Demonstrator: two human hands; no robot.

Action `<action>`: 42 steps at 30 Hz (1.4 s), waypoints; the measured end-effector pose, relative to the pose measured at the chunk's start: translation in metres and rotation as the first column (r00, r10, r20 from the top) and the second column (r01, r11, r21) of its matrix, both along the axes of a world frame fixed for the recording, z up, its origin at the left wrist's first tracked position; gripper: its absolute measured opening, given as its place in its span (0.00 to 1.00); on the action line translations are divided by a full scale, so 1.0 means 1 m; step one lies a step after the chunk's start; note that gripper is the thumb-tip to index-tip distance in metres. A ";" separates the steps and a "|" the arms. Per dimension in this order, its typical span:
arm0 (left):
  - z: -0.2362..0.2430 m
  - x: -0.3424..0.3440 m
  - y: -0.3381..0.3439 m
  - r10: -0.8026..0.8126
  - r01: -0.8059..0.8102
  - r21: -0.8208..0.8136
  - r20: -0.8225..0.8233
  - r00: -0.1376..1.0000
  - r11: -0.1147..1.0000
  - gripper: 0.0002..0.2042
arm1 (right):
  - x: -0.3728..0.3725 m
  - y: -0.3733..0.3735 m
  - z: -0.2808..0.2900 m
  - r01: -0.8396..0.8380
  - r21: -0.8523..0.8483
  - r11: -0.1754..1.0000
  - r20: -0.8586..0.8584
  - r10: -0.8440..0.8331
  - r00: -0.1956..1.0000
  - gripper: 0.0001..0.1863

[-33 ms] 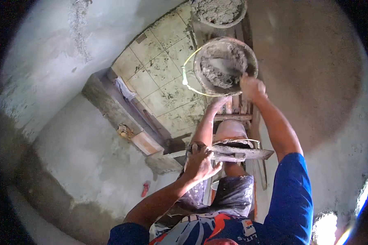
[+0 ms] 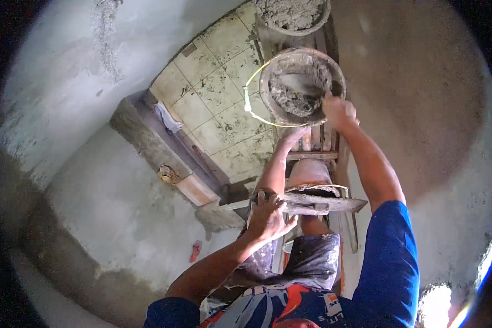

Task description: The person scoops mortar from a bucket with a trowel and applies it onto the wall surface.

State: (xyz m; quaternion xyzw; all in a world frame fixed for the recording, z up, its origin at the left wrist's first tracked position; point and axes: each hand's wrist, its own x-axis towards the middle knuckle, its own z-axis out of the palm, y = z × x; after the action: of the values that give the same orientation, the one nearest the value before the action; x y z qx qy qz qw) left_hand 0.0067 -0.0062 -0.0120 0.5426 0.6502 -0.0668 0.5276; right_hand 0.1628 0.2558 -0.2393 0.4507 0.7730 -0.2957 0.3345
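Observation:
My right hand point(image 2: 339, 113) is wrapped round the handle of a trowel, whose blade point(image 2: 296, 83) rests in grey mortar inside a bucket point(image 2: 273, 117) with a pale handle. My left hand point(image 2: 265, 218) grips the left end of a flat, mortar-stained hawk or float point(image 2: 344, 205), held across my bent legs. Just beyond that board is an upturned-looking pinkish bucket point(image 2: 306, 175) with a wire handle, partly hidden. Above the mortar bucket, a second container of mortar point(image 2: 292, 13) stands at the top edge of the view.
Wooden planks and battens point(image 2: 311, 156) lie under the buckets. Left of them are stained floor tiles point(image 2: 213, 98), a rough concrete ledge point(image 2: 134, 126) with a white cloth point(image 2: 167, 115), and a red sandal-like object point(image 2: 195, 251). Plastered walls point(image 2: 421, 109) flank both sides.
My right hand with the trowel has shifted slightly upward in the bucket. My left hand and the board look almost unchanged.

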 end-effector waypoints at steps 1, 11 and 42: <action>-0.001 -0.004 -0.008 0.023 -0.022 0.028 -0.027 0.999 0.999 0.26 | -0.018 0.003 0.014 0.001 -0.014 1.000 -0.016 -0.001 1.000 0.16; 0.012 -0.010 -0.008 0.002 0.001 0.032 -0.096 0.995 0.999 0.26 | 0.002 0.003 0.038 -0.011 0.195 0.981 0.075 -0.004 0.997 0.18; 0.038 0.024 -0.031 -0.112 0.111 -0.048 -0.004 0.994 0.993 0.20 | 0.029 -0.098 0.277 0.319 0.036 0.947 -0.234 -0.303 0.924 0.11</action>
State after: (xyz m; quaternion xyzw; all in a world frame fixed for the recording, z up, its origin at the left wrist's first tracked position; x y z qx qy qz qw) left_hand 0.0309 -0.0375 0.0259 0.5651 0.6188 -0.1135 0.5337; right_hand 0.1917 0.1577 0.0373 0.5432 0.7349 -0.3656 0.1766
